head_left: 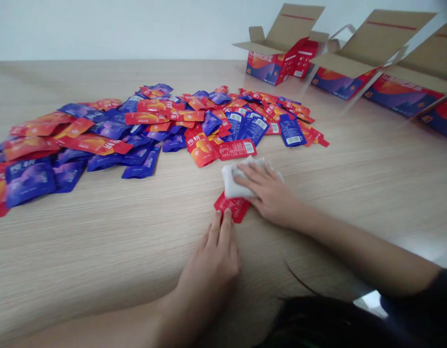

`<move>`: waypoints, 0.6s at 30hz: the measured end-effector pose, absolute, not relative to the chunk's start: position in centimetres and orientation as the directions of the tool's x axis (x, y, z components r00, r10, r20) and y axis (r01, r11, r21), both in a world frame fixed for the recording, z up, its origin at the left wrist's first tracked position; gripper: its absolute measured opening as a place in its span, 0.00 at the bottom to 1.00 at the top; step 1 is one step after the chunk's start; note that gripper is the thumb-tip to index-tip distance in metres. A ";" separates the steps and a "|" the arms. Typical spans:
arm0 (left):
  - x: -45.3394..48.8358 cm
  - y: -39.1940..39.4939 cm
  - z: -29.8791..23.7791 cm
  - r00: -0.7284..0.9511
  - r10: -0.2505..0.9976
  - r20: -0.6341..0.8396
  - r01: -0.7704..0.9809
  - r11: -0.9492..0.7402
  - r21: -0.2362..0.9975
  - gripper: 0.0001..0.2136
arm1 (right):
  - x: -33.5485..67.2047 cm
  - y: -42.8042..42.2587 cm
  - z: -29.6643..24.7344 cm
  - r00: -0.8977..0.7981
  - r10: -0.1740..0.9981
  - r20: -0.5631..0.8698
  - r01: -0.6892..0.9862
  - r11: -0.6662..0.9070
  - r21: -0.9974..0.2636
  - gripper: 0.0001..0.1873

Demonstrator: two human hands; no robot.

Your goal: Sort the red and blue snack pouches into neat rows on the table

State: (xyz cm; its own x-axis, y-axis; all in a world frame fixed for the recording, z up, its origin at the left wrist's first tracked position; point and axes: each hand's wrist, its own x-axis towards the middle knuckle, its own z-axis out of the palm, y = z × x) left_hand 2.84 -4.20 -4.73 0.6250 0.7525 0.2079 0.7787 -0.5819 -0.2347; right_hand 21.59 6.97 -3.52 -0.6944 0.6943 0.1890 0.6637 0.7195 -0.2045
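Note:
A small red sachet lies flat on the wooden table, apart from the heap. My right hand presses a crumpled white cloth down onto the sachet's upper end, covering part of it. The fingertips of my left hand rest on the sachet's lower edge and pin it to the tabletop. Beyond both hands spreads a wide heap of red and blue sachets, with a blue sachet at its near left.
Several open cardboard cartons printed in red, orange and blue stand along the far right of the light wood table. A dark sleeve and dark hair intrude at the bottom right.

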 end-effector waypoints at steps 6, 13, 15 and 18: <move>2.8 -4.4 -4.0 0.603 0.760 0.243 0.796 -0.553 -0.246 0.18 | 21.5 6.9 -3.3 -0.653 0.739 0.167 0.709 0.673 -0.209 0.25; 3.0 -4.2 -3.3 0.599 0.774 0.205 0.799 -0.563 -0.209 0.15 | 21.8 7.3 -3.6 -0.734 0.660 0.163 0.612 0.746 -0.263 0.25; 2.9 -4.2 -3.6 0.603 0.768 0.218 0.797 -0.563 -0.221 0.18 | 22.8 8.7 -2.8 -0.610 0.773 0.172 0.709 0.630 -0.317 0.25; 2.7 -4.2 -4.1 0.599 0.774 0.206 0.799 -0.560 -0.220 0.19 | 23.9 9.3 -0.6 -0.464 0.852 0.244 0.767 0.524 -0.371 0.27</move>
